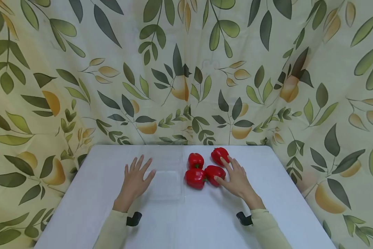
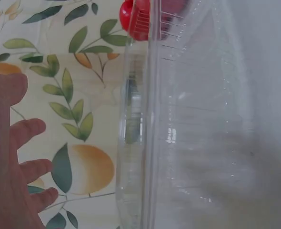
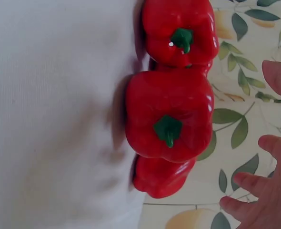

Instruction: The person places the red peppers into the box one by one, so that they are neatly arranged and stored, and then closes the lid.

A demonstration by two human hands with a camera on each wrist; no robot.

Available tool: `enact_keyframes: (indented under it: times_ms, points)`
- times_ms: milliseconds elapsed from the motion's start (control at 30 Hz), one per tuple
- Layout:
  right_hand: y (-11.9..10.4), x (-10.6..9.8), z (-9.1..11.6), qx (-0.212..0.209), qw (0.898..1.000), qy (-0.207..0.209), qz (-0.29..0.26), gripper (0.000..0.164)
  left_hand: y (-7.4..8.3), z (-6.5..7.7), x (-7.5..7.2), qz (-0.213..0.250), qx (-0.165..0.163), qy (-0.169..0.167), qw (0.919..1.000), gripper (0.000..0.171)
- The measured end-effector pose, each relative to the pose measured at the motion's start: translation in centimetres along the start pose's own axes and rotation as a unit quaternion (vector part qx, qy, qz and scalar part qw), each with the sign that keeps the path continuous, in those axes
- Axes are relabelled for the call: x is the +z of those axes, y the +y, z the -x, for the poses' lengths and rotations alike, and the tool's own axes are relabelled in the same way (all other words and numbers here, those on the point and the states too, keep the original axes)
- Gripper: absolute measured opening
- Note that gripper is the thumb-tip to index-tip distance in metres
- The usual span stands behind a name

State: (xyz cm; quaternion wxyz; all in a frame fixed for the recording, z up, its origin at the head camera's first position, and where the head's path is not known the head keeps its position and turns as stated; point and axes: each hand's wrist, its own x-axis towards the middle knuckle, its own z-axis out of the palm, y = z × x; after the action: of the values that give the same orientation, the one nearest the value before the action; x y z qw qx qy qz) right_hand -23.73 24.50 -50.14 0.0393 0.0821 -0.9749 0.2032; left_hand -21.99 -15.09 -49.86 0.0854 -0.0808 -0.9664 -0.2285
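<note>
Several red bell peppers with green stems are grouped right of the middle of the white table. My right hand (image 1: 237, 180) hovers over their right side with fingers spread, overlapping the near right pepper (image 1: 214, 174) and reaching toward the far right pepper (image 1: 219, 156) in the head view. Two more, a front left pepper (image 1: 195, 178) and a back left pepper (image 1: 195, 160), sit beside them. My left hand (image 1: 135, 181) is held with fingers spread over the left part of a clear plastic container (image 1: 167, 200). In the left wrist view, the container's ridged wall (image 2: 152, 124) stands beside that hand, which grips nothing.
The white table (image 1: 80, 207) ends at a far edge in front of a hanging leaf-and-fruit patterned cloth (image 1: 186, 79), which also runs along both sides. Black wrist straps (image 1: 134, 219) show at both sleeve cuffs.
</note>
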Motion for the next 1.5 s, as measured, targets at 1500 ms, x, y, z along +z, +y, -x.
enact_keyframes:
  times_ms: [1500]
  points:
    - [1.4, 4.3, 0.5, 0.101, 0.97, -0.007, -0.219, 0.097, -6.2, 2.5, 1.8, 0.215, -0.106, 0.002, 0.9708, 0.049]
